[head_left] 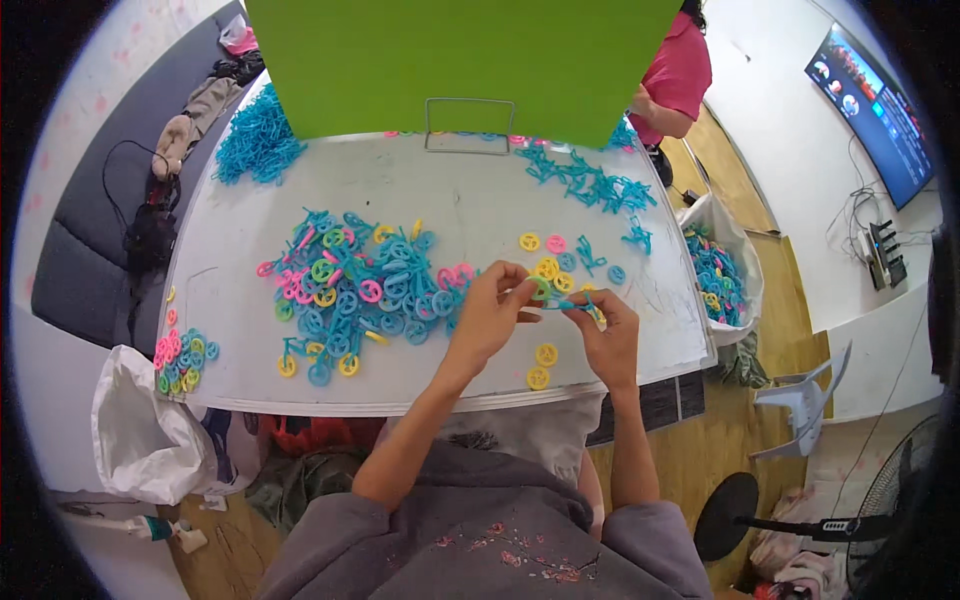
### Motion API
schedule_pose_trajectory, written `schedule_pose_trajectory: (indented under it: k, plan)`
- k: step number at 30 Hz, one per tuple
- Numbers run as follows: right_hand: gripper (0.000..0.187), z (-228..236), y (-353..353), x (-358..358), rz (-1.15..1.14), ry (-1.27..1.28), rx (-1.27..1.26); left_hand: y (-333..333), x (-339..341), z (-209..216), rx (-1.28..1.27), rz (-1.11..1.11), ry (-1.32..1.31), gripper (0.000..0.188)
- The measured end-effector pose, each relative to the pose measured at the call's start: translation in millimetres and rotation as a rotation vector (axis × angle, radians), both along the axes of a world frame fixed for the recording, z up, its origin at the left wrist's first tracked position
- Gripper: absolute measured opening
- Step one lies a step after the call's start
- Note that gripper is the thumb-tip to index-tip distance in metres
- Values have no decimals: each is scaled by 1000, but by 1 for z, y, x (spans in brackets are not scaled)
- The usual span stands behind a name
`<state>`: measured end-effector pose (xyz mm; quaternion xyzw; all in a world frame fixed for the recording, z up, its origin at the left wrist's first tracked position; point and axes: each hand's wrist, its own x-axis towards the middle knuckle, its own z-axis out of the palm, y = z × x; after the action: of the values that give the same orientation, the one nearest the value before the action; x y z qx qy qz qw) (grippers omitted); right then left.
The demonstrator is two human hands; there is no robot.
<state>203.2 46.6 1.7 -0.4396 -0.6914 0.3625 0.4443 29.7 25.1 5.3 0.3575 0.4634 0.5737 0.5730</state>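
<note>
Over the white table, my left hand (488, 312) pinches a small green plastic wheel (540, 289) between thumb and fingers. Close beside it, my right hand (610, 338) is closed on a blue plastic stick piece (568, 304), whose end reaches the green wheel; I cannot tell whether the two are joined. Yellow wheels (546, 268) lie just beyond my fingers, and a yellow wheel (546, 354) lies nearer to me with another. To the left of my left hand spreads a large heap of blue, pink, yellow and green wheels and sticks (360, 285).
A green board (460, 70) stands across the far side of the table (420, 180). Blue stick pieces are heaped (255, 140) far left and scattered (590, 180) far right. A white sack (740, 250) of pieces stands right. A person in pink (680, 80) is behind the board.
</note>
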Motion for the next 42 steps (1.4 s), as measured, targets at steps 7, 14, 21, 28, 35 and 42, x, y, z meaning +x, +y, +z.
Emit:
schedule_pose_trajectory:
  k: [7,14,21,28,35,42]
  plan:
    - [11,5,-3,-2,-13,-31,-5,0,6,-8,12,-31,-27,13]
    - [10,4,-3,1,50,-12,-89,-2,10,-12,35,59,29,9]
    - [11,-3,-5,0,61,136,-230,-5,18,-19,205,182,222,8]
    - [15,-7,-1,1,71,219,-336,-8,23,-21,232,204,121,5]
    - [17,-1,-6,-8,14,301,-414,-16,22,-12,283,298,406,14]
    - [22,-13,-2,-1,152,492,-655,-17,28,-17,487,437,616,15]
